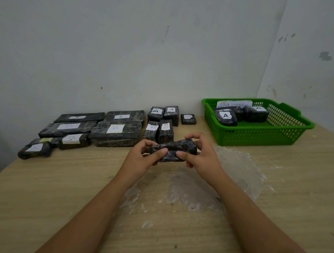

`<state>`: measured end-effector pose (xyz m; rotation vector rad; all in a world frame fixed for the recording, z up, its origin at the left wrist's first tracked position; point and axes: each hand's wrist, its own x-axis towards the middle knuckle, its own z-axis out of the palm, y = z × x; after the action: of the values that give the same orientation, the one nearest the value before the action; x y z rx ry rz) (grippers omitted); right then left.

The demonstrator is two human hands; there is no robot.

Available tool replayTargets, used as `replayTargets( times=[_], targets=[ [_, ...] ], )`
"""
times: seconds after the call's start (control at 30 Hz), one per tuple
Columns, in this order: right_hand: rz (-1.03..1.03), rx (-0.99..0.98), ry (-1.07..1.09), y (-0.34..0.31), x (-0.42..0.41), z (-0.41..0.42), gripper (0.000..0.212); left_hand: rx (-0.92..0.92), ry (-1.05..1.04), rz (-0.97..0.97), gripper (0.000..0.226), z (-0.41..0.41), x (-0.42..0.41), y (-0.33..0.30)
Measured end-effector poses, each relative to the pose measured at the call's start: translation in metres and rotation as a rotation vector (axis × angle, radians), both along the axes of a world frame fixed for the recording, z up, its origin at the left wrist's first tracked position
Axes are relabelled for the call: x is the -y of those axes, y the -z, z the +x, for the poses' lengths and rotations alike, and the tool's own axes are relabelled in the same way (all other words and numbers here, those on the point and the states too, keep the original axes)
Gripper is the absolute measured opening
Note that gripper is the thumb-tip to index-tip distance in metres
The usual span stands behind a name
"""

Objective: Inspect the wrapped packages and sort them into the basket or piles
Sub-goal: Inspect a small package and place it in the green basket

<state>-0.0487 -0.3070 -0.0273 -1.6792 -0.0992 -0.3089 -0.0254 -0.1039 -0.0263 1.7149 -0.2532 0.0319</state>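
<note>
Above the middle of the pale wooden table (62, 188), both hands hold a small dark block wrapped in glossy plastic film (175, 148), lifted clear of the surface. The left hand (144, 157) pinches its near left end, thumb on the front face and fingers curled behind; the right hand (200, 153) grips the right end the same way, fingers arched over the top. No white label shows on the faces turned to the camera, though it may sit on a hidden side.

The block looks light and fairly stiff, since it keeps its shape between the two pinches. Its film is shiny and probably slippery, so holding it by the short ends with thumbs opposed to fingers seems the safest way to turn it.

Beyond it lie rows of similar dark wrapped packages with white lettered labels (115, 132), and to the right a green plastic lattice basket (278, 132) holding several more. A crumpled sheet of clear film (227, 168) lies under the hands.
</note>
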Motion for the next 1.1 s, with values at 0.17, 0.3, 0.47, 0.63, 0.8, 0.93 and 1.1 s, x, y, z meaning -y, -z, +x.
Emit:
replayTargets(
  times=[0.17, 0.3, 0.47, 0.63, 0.8, 0.93, 1.1],
  targets=[
    [0.006, -0.003, 0.001, 0.001, 0.0, 0.001, 0.046, 0.043, -0.041, 0.011, 0.051, -0.001, -0.001, 0.0],
    [-0.013, -0.001, -0.043, -0.001, -0.002, -0.001, 0.044, 0.039, -0.081, -0.027, 0.04, 0.002, -0.003, -0.002],
    [0.041, 0.016, -0.089, -0.004, -0.003, -0.001, 0.026, -0.038, -0.074, -0.122, 0.027, 0.006, -0.007, -0.004],
    [0.032, 0.022, -0.057, -0.006, -0.004, -0.003, 0.023, -0.11, -0.04, -0.304, 0.03, 0.002, -0.005, -0.012],
    [0.062, 0.026, -0.043, -0.009, -0.004, -0.005, 0.03, -0.08, -0.057, -0.298, 0.025, 0.003, -0.003, -0.009],
    [0.042, 0.025, -0.046, -0.009, -0.005, -0.006, 0.03, -0.092, -0.058, -0.263, 0.018, 0.007, -0.002, -0.002],
    [0.066, 0.034, 0.0, -0.006, -0.01, -0.007, 0.015, -0.122, -0.058, -0.26, 0.016, 0.009, 0.0, 0.002]
  ],
)
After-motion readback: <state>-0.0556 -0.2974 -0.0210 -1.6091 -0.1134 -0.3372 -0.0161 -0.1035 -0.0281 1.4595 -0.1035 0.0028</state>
